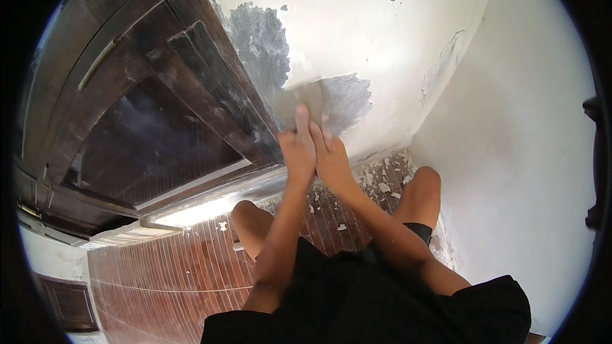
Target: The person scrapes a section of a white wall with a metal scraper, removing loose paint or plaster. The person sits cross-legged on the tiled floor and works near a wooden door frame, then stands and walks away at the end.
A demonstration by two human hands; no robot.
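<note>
A flat, greyish sheet-like scraper or sanding pad (311, 98), blurred, lies against the wall over a bare grey patch. My left hand (298, 150) and my right hand (331, 153) are side by side on its lower edge, fingers pointing up the wall. How the fingers grip it is blurred. The painted wall (344, 43) has a dark grey bare patch (260, 38) beside the wooden frame and a lighter grey one (349, 100) to the right of the hands.
A dark wooden door with panels (148, 138) stands at the left. Paint flakes (384, 187) litter the brown plank floor (191, 267) between and beyond my knees. A pale side wall (507, 162) rises close on the right. Cracked paint (442, 64) shows near the corner.
</note>
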